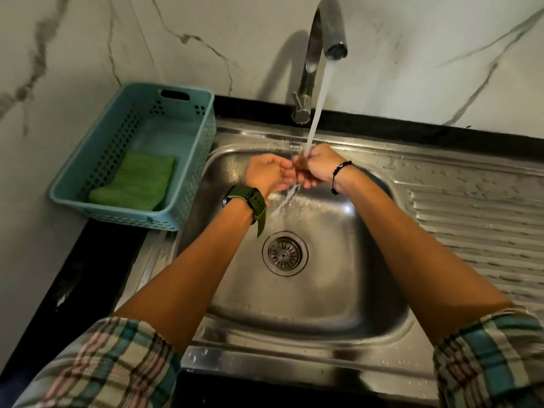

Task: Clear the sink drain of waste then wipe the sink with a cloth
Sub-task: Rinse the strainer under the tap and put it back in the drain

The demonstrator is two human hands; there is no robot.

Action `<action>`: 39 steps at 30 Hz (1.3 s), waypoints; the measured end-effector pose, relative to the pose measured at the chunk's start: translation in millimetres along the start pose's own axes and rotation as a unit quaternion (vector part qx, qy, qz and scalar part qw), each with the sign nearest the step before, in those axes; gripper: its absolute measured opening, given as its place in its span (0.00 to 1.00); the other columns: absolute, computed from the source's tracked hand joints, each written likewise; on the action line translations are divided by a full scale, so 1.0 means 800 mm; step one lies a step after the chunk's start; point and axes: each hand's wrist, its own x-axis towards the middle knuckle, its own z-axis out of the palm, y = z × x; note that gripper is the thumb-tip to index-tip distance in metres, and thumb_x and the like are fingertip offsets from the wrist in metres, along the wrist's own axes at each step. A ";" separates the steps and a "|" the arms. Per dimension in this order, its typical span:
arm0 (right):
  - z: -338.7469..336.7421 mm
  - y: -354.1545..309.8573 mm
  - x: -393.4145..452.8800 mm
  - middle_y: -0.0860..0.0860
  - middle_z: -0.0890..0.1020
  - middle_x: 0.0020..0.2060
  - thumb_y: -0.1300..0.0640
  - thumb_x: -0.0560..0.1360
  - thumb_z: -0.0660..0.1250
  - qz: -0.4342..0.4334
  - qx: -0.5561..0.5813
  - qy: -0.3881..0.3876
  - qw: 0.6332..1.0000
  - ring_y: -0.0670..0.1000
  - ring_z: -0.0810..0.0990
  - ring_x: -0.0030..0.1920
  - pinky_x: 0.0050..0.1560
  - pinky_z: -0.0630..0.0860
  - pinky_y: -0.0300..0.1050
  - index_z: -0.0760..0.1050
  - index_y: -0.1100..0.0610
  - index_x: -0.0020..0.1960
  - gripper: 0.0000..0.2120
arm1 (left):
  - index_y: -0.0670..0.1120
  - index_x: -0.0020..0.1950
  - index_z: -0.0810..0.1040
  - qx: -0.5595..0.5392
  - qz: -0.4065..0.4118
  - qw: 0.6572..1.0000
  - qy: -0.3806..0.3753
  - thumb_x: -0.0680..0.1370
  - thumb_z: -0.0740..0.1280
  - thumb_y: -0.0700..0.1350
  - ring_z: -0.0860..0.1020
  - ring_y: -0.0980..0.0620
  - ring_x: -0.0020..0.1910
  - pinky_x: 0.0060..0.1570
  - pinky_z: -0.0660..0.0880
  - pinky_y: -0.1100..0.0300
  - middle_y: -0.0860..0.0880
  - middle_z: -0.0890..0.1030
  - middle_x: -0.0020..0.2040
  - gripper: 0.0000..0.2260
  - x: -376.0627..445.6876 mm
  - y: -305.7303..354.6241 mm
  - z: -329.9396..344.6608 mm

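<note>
Water runs from the steel tap (pixel 321 48) onto my two hands, which meet over the back of the steel sink (pixel 338 290). My left hand (pixel 266 172) is cupped, palm up, fingers apart. My right hand (pixel 316 164) has its fingers curled against the left fingers under the stream; neither hand holds anything I can see. The round drain strainer (pixel 285 253) lies in the basin's middle, below my wrists, and looks free of waste. A folded green cloth (pixel 138 182) lies in the teal basket (pixel 188 198) to the left of the sink.
The ridged draining board (pixel 477 219) stretches to the right of the basin. A marble-look wall (pixel 412 63) stands behind the tap. The black counter edge (pixel 88 266) runs along the left, under the basket.
</note>
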 end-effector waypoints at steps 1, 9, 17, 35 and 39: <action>0.000 -0.002 -0.003 0.50 0.75 0.21 0.54 0.79 0.58 -0.006 -0.004 0.000 1.000 0.44 0.70 0.16 0.17 0.66 0.34 0.74 0.57 0.35 0.16 | 0.42 0.41 0.76 0.005 0.001 1.000 0.008 0.74 0.56 0.30 0.77 0.53 0.31 0.31 0.75 0.65 0.47 0.79 0.34 0.12 0.002 0.003 -0.001; -0.015 -0.027 0.009 0.54 0.76 0.29 0.67 0.77 0.56 -0.024 0.053 0.003 0.998 0.48 0.76 0.28 0.33 0.74 0.40 0.75 0.58 0.38 0.13 | 0.45 0.40 0.74 -0.018 -0.033 0.998 -0.041 0.77 0.56 0.33 0.74 0.52 0.35 0.38 0.73 0.63 0.47 0.77 0.35 0.12 0.001 0.024 0.006; -0.045 -0.080 0.077 0.56 0.78 0.41 0.50 0.74 0.66 -0.040 -0.176 0.188 0.965 0.54 0.76 0.40 0.43 0.76 0.48 0.77 0.62 0.48 0.14 | 0.38 0.47 0.74 -0.032 -0.076 0.993 -0.087 0.77 0.58 0.30 0.75 0.52 0.33 0.27 0.76 0.67 0.40 0.77 0.45 0.07 0.010 0.050 0.029; -0.032 -0.058 0.040 0.58 0.80 0.39 0.59 0.76 0.63 0.048 -0.170 0.038 0.984 0.54 0.80 0.37 0.43 0.81 0.48 0.77 0.65 0.52 0.11 | 0.43 0.48 0.77 0.383 0.058 0.918 -0.081 0.75 0.61 0.37 0.76 0.45 0.51 0.54 0.73 0.56 0.43 0.78 0.50 0.07 -0.022 0.014 -0.011; 0.015 -0.060 -0.006 0.57 0.81 0.49 0.63 0.75 0.62 -0.068 -0.232 0.013 0.970 0.52 0.78 0.47 0.50 0.76 0.42 0.79 0.60 0.51 0.09 | 0.42 0.62 0.73 0.479 0.134 0.867 -0.026 0.76 0.60 0.41 0.74 0.42 0.60 0.59 0.72 0.53 0.41 0.76 0.60 0.15 -0.065 0.013 -0.048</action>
